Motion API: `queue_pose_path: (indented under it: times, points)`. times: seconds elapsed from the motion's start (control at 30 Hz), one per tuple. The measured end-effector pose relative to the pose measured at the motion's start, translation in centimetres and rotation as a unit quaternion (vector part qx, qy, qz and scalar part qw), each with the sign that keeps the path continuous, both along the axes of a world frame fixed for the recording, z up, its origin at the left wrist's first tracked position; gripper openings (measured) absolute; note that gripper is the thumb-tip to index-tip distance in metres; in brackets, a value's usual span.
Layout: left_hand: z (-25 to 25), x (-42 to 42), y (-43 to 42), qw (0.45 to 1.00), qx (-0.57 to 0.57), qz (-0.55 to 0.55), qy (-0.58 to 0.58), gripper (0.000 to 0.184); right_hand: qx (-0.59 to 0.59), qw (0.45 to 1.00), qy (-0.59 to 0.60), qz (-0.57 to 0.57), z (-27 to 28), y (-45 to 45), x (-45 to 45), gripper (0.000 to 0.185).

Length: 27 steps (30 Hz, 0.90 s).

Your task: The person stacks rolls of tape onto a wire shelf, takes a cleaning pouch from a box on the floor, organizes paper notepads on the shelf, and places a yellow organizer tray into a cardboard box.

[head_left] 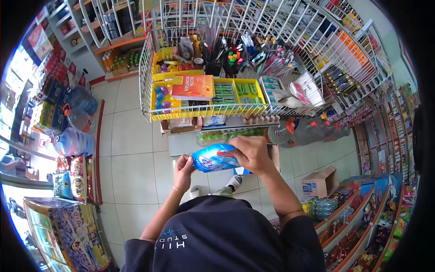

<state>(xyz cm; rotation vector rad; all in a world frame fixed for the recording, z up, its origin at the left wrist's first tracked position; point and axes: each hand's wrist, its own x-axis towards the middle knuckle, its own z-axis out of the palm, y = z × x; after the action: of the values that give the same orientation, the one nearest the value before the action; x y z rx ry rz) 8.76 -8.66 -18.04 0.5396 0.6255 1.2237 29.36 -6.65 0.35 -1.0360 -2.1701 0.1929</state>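
Observation:
A shiny blue plastic packet [212,158] with white and red print is held level in front of my body, above the floor. My left hand [183,172] pinches its left end between thumb and fingers. Over its right end, my right hand [252,155] is closed, with the fingers curled across the top corner. The packet's lettering is too small to read surely. Just beyond it stands a white wire rack [146,97] holding stationery, with an orange receipt book [192,87] lying on the yellow trays.
Green-capped bottles [226,136] stand below the rack, with large clear jugs [312,131] to their right. A cardboard box [321,182] sits on the tiled floor [131,136] at right, near snack shelves [349,222]. Blue water jugs [74,141] and a glass-sided case [34,226] line the left.

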Motion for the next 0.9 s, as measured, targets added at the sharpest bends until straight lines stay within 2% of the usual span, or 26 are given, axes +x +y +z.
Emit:
queue_pose_path:
  times: [0.03, 0.07, 0.1, 0.17, 0.2, 0.27, 0.3, 0.37, 0.4, 0.43, 0.5, 0.53, 0.63, 0.7, 0.77, 0.83, 0.87, 0.9]
  points:
    - [1.1, 0.0, 0.0, 0.991, 0.017, 0.027, 0.129, 0.015, 0.002, 1.000, 0.000, -0.001, 0.2, 0.1, -0.2, 0.011]
    - [2.2, -0.1, 0.3, 0.975, 0.114, 0.038, 0.187, 0.033, 0.008, 0.999, -0.039, 0.014, 0.4, 0.3, -0.3, 0.013]
    - [4.1, -0.4, 1.0, 0.975, 0.118, 0.040, 0.187, 0.033, 0.013, 0.996, -0.077, 0.031, 0.6, 0.5, -0.5, 0.016]
    - [8.1, -1.0, 2.3, 0.885, 0.327, -0.028, 0.331, 0.052, 0.018, 0.995, -0.088, 0.037, 1.1, 0.5, -0.7, 0.018]
    - [9.4, -0.9, 3.2, 0.884, 0.327, -0.026, 0.334, 0.052, 0.022, 0.992, -0.108, 0.056, 1.2, 0.6, -0.8, 0.018]
    - [11.5, -0.4, 4.7, 0.776, 0.487, -0.128, 0.380, 0.065, 0.031, 0.989, -0.124, 0.076, 1.5, 0.7, -1.0, 0.019]
    - [11.9, 0.0, 4.6, 0.774, 0.489, -0.129, 0.382, 0.065, 0.026, 0.987, -0.132, 0.086, 1.6, 0.7, -1.0, 0.020]
    - [12.6, 0.8, 4.6, 0.782, 0.431, -0.270, 0.360, 0.060, 0.024, 0.986, -0.139, 0.091, 2.0, 0.9, -0.9, 0.020]
    - [11.4, 1.1, 4.6, 0.772, 0.432, -0.284, 0.370, 0.046, 0.027, 0.985, -0.143, 0.093, 2.3, 1.0, -0.8, 0.021]
    - [11.2, 1.5, 3.9, 0.769, 0.435, -0.288, 0.369, 0.046, 0.030, 0.984, -0.146, 0.095, 2.4, 1.1, -0.7, 0.022]
    - [10.8, 2.5, 2.5, 0.917, 0.238, -0.253, 0.197, 0.029, 0.047, 0.990, -0.105, 0.084, 2.3, 1.5, -0.6, 0.023]
    - [10.3, 2.9, 2.1, 0.915, 0.239, -0.258, 0.197, 0.029, 0.046, 0.991, -0.087, 0.089, 2.6, 1.7, -0.4, 0.024]
    - [9.1, 3.7, 1.3, 0.952, 0.195, -0.156, 0.176, 0.016, 0.029, 0.994, -0.054, 0.091, 2.6, 2.0, -0.4, 0.027]
    - [8.7, 3.9, 0.8, 0.953, 0.180, -0.143, 0.197, 0.017, 0.025, 0.997, -0.012, 0.076, 2.5, 2.3, -0.3, 0.030]
    - [7.8, 3.4, 0.5, 0.954, 0.116, -0.164, 0.224, 0.032, 0.002, 0.998, -0.040, 0.053, 3.7, 2.3, 0.9, 0.025]
    - [9.0, 3.6, 0.0, 0.957, 0.108, -0.172, 0.208, 0.035, -0.131, 0.987, 0.097, 0.008, 3.6, 2.5, 2.3, 0.014]
    - [9.8, 4.0, -0.4, 0.981, 0.062, -0.131, 0.132, 0.035, -0.187, 0.973, 0.135, 0.025, 2.9, 2.7, 3.4, 0.011]
    - [10.4, 4.3, -0.6, 0.995, 0.015, -0.087, 0.055, 0.035, -0.187, 0.973, 0.137, 0.024, 1.8, 2.8, 3.7, 0.011]
